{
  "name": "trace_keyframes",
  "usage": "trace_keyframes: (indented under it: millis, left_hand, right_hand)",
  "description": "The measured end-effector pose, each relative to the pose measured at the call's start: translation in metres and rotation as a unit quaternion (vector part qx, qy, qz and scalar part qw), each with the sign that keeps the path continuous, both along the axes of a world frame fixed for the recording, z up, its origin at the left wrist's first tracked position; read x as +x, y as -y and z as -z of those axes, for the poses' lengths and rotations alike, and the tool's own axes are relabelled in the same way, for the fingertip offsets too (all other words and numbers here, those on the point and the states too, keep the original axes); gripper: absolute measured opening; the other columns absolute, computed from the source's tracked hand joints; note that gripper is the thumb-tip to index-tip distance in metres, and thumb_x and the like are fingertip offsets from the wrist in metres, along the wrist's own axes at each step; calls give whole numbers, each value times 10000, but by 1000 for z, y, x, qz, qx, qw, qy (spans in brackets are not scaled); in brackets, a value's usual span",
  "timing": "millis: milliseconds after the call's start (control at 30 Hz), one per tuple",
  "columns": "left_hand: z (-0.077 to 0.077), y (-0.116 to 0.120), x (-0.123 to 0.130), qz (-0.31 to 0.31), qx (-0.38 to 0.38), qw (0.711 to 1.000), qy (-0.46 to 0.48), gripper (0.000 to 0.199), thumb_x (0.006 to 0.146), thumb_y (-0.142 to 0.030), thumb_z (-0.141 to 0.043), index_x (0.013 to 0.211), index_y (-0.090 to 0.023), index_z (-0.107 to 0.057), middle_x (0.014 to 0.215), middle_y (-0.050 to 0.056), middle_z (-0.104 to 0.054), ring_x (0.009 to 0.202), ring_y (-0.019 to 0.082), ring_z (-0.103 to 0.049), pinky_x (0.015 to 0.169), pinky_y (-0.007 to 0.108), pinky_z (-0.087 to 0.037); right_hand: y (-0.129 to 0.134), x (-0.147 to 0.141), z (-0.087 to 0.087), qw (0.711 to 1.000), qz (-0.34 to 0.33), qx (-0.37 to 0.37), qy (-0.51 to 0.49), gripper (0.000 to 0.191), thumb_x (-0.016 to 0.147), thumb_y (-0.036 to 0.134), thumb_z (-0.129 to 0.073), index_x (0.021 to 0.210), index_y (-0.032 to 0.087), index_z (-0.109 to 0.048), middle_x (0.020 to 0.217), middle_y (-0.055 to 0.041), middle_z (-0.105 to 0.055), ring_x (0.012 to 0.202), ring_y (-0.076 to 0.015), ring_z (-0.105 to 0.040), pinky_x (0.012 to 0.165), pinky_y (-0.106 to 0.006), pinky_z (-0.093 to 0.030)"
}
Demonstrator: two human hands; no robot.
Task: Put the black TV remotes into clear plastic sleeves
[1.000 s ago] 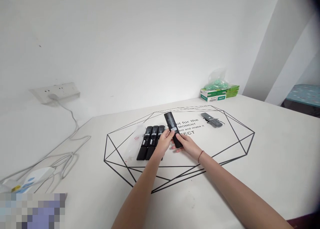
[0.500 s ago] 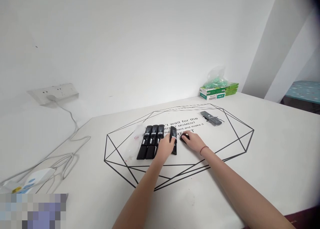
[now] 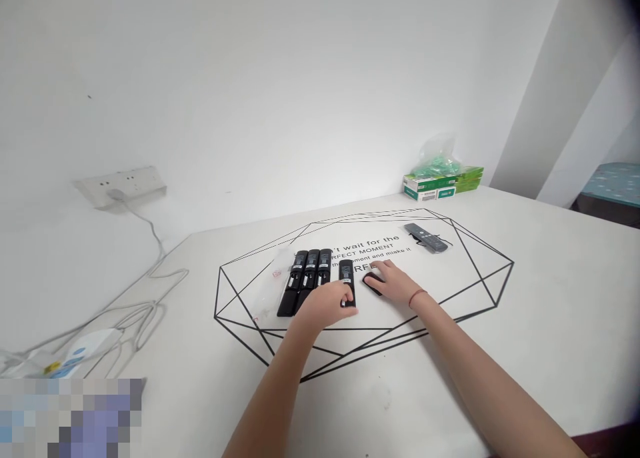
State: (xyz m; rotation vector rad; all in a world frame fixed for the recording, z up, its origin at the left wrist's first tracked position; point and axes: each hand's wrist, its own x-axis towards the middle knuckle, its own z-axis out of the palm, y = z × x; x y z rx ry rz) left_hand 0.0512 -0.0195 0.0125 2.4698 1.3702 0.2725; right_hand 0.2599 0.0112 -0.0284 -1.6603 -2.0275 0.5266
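Note:
A black remote control (image 3: 345, 271) lies face down on the white table, a label showing on its back. My left hand (image 3: 325, 305) has its fingers curled around the lower end of this remote, partly hiding it. To the right, my right hand (image 3: 397, 285) holds a small black piece (image 3: 372, 283), which looks like a battery cover, between thumb and fingers at the table surface. Left of the held remote, several black remotes (image 3: 299, 261) lie side by side, backs up, with their battery compartments uncovered. My left hand covers part of their lower ends.
A grey remote (image 3: 425, 238) in clear wrap lies at the back right. Green-and-white boxes (image 3: 430, 183) with a plastic bag (image 3: 437, 158) on top stand against the wall. Clear plastic (image 3: 270, 288) lies left of the row. Cables (image 3: 145, 311) run along the left side.
The single remote, earlier tilted up in my left hand, now lies flat. My left hand has slid toward its near end. My right hand stays on the small black piece.

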Motion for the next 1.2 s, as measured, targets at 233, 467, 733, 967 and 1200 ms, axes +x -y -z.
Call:
trace_keyframes:
  millis: [233,467,733,967,1200]
  left_hand:
    - [12,-5,-5,-23,26,999,-27,125,808,-256,-491,845,-243,-610,912,19,-637,791,180,-583,641,260,-379]
    - [28,-21,-4,-89,94,988,-85,164,871,-258,-429,924,-229,-582,961,50,-605,807,190,-594,646,268,-384]
    - [17,-20,-24,-122,131,984,18,263,913,-326,-346,1012,-242,-575,1078,38,-602,911,164,-582,735,250,-417]
    - [11,-24,-55,-189,163,966,70,291,912,-300,-312,965,-223,-588,1003,51,-640,918,182,-585,807,287,-416]
    - [11,-23,-49,-151,109,981,57,262,880,-281,-340,879,-221,-595,922,45,-662,849,188,-585,729,283,-409]
  right_hand:
    - [8,7,-9,993,-113,-38,-4,461,677,356,-676,1104,214,-576,1147,-85,-562,988,-231,-551,854,-326,-411]
    - [14,-5,-10,987,-152,-53,14,461,669,217,-624,1127,227,-570,1151,-89,-536,921,-213,-576,798,-310,-434]
    - [29,-28,-13,981,-187,-20,44,457,667,295,-677,1104,209,-576,1057,-84,-562,811,-201,-583,729,-312,-443]
    - [33,-59,-3,974,-213,68,32,472,704,428,-676,1104,192,-593,1039,-89,-534,874,-215,-559,762,-337,-461]
    - [30,-66,11,979,-179,90,34,480,757,441,-626,1160,185,-572,1067,-98,-535,860,-217,-569,750,-340,-467]
